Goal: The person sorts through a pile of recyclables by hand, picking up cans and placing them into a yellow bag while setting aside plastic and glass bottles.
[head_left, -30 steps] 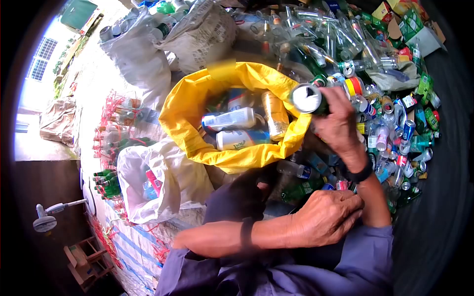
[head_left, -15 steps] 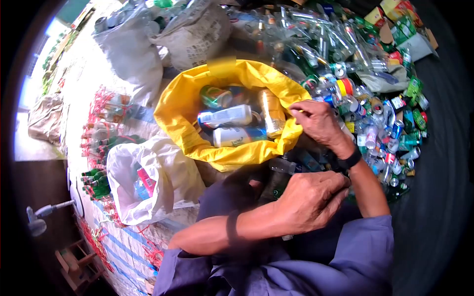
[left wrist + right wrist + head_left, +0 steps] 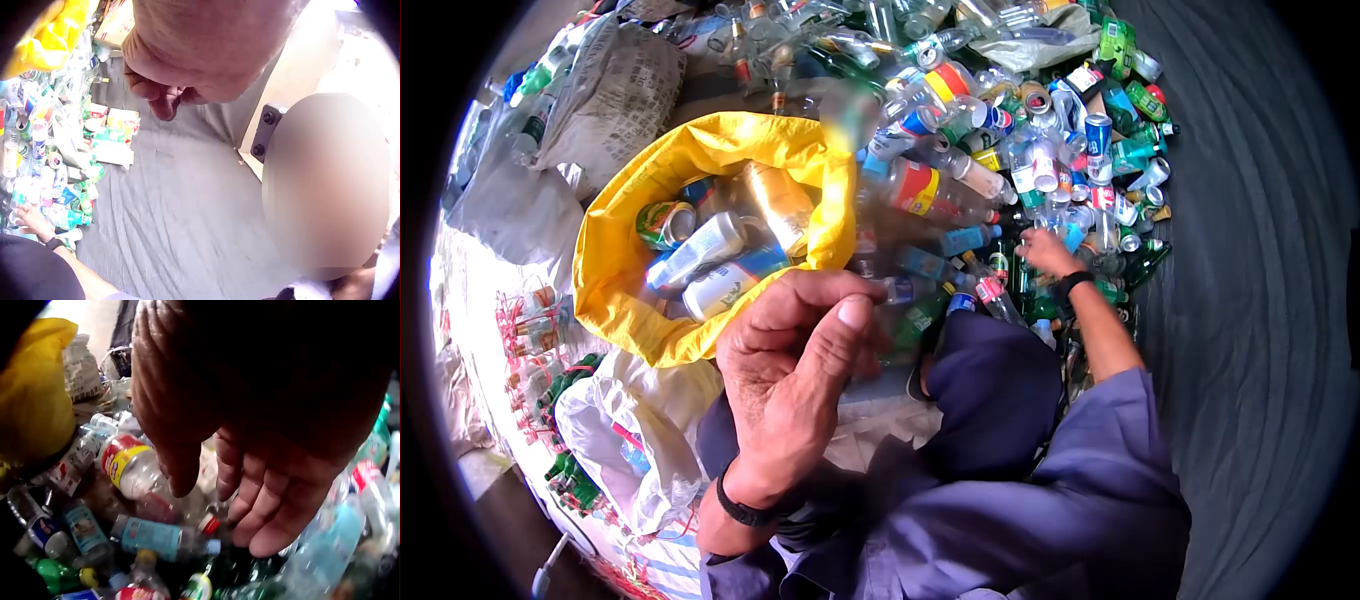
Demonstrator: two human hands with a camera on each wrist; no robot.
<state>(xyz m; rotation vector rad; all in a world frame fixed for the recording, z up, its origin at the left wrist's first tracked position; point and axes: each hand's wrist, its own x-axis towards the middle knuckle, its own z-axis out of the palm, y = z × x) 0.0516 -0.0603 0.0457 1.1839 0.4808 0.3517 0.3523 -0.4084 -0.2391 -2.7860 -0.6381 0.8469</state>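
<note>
In the head view my left hand (image 3: pixel 785 375) hangs in the air before the yellow bag (image 3: pixel 605 250), its fingers loosely curled with nothing visible in them. In the bag's mouth lie a green can (image 3: pixel 662 225), a silver-and-blue can (image 3: pixel 705 250), a white-and-blue can (image 3: pixel 735 283) and a gold-coloured container (image 3: pixel 780 208). My right hand (image 3: pixel 1050 252) reaches low over the heap of bottles and cans. The right wrist view shows its fingers (image 3: pixel 275 515) fairly straight and holding nothing, above a clear bottle with a blue label (image 3: pixel 150 537). A blurred object (image 3: pixel 850 122) overlaps the bag's far right rim.
Plastic bottles (image 3: pixel 915 190) and cans spread right of the bag, bordered by a dark cloth (image 3: pixel 1230 300). At the left stand a white sack (image 3: pixel 595 410) and a printed sack (image 3: pixel 615 100). Green bottles (image 3: pixel 575 480) and bundles with red string (image 3: pixel 530 330) lie beyond.
My right hand held a can at the bag's rim, let it go, and has moved right to the heap. A green can appeared in the bag. My left hand rose toward the bag; the view turned right.
</note>
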